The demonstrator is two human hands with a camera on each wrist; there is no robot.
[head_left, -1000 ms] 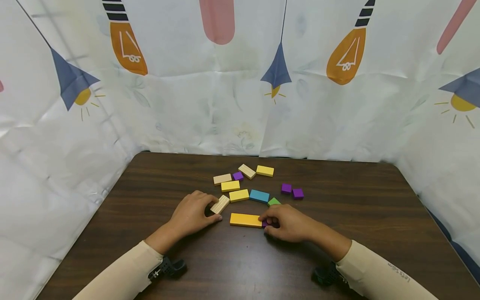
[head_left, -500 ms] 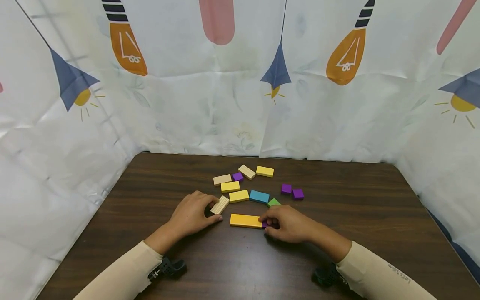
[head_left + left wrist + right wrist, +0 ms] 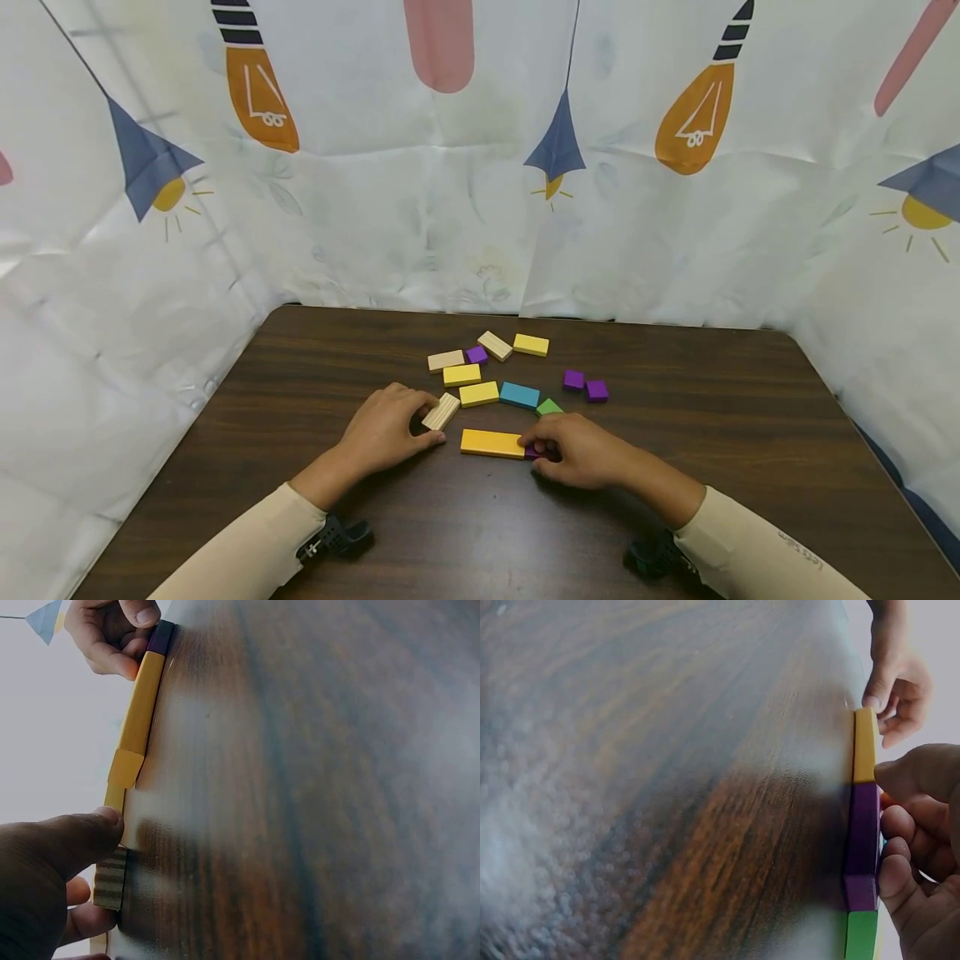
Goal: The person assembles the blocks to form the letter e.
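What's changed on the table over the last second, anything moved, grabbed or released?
Nothing visibly moved; nothing was taken hold of or let go. Only the head view shifted slightly. As before, the left hand is at the pale striped block, and the right hand is at the purple block on the end of the orange block. The blue block stayed put too.

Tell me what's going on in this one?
A person sits or stands at a brown table handling small blocks. Their right hand has thumb and fingers around a purple block, set against the end of a long orange-yellow block. Their left hand is at a pale wooden block. Just beyond lie yellow, blue and green blocks.
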